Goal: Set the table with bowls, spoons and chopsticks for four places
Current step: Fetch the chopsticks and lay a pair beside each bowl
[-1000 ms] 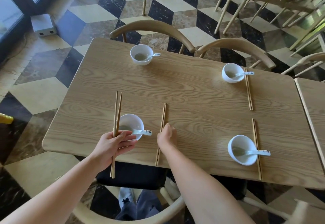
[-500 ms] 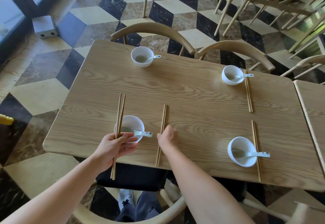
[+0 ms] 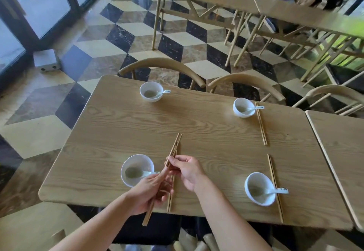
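Note:
On the wooden table (image 3: 197, 128) stand white bowls, each with a white spoon in it: near left (image 3: 137, 170), near right (image 3: 259, 188), far left (image 3: 151, 91), far right (image 3: 243, 107). Chopstick pairs lie right of the far right bowl (image 3: 261, 126) and the near right bowl (image 3: 275, 187). My left hand (image 3: 148, 193) grips a chopstick pair (image 3: 173, 150) that slants up to the right. My right hand (image 3: 188, 170) pinches the same pair higher up. Another pair (image 3: 171, 197) lies flat beneath my hands, just right of the near left bowl.
Two curved wooden chair backs (image 3: 163, 65) stand at the table's far side. A second table (image 3: 338, 156) adjoins on the right. More tables and chairs fill the back right. A grey box (image 3: 46, 60) sits on the tiled floor by the glass door.
My left hand carried its chopstick pair from left of the near bowl to its right. My right hand left the lying pair and now pinches the held pair. The camera tilted up.

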A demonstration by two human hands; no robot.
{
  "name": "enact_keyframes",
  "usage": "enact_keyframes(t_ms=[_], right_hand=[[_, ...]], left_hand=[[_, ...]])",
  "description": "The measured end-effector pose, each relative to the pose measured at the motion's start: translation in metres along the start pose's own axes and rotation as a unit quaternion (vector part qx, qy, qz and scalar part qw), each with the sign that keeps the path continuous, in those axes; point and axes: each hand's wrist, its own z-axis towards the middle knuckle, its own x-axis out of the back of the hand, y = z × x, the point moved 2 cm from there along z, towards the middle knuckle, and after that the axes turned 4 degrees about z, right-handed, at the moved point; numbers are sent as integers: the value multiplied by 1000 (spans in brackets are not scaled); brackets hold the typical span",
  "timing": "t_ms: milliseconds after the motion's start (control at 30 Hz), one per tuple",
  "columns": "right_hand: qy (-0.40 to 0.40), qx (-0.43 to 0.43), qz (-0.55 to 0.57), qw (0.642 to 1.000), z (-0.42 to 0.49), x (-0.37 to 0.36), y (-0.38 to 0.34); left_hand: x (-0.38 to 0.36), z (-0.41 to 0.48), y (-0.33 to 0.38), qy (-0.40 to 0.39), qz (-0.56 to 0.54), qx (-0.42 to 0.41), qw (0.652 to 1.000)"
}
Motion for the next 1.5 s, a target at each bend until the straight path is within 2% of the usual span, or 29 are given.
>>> enact_keyframes(t_ms=[233, 433, 567, 633, 667, 700, 767, 800, 833, 867, 967, 1033, 1200, 1300, 1433, 1500], right_hand=[[-2, 20, -27, 999, 0, 3, -12], [-6, 22, -49, 999, 5, 7, -22], [-22, 9, -72, 997, 14, 8, -37], [-15, 9, -83, 996, 26, 10, -57], [-3, 15, -86, 996, 37, 11, -70], [12, 25, -88, 996, 51, 12, -86], [44, 45, -98, 993, 84, 14, -118], [58, 50, -109, 991, 103, 15, -132], [70, 54, -122, 989, 123, 15, -145], [80, 56, -138, 986, 145, 16, -155], [115, 58, -189, 973, 209, 19, -171], [145, 64, -229, 960, 248, 21, -173], [207, 72, -320, 922, 301, 28, -168], [228, 69, -367, 899, 308, 24, -160], [273, 81, -456, 844, 303, 17, -142], [258, 88, -500, 822, 289, 8, -132]], left_hand=[[2, -1, 4, 45, 32, -28, 998], [1, 6, 17, 23, 50, 0, 998], [-6, 19, 37, 39, 100, -3, 994], [-3, 31, 53, 58, 158, -21, 986], [3, 43, 64, 80, 221, -48, 971], [14, 55, 76, 114, 314, -85, 939], [43, 80, 101, 225, 485, -154, 831], [60, 93, 114, 281, 521, -184, 785], [79, 107, 122, 321, 535, -195, 757], [100, 121, 128, 353, 547, -177, 738], [161, 160, 122, 408, 616, -34, 673], [186, 179, 104, 421, 616, 24, 665], [193, 200, 78, 506, 589, -27, 630], [195, 199, 78, 519, 578, -33, 629], [193, 199, 79, 526, 571, -36, 629], [191, 197, 81, 528, 568, -36, 631]])
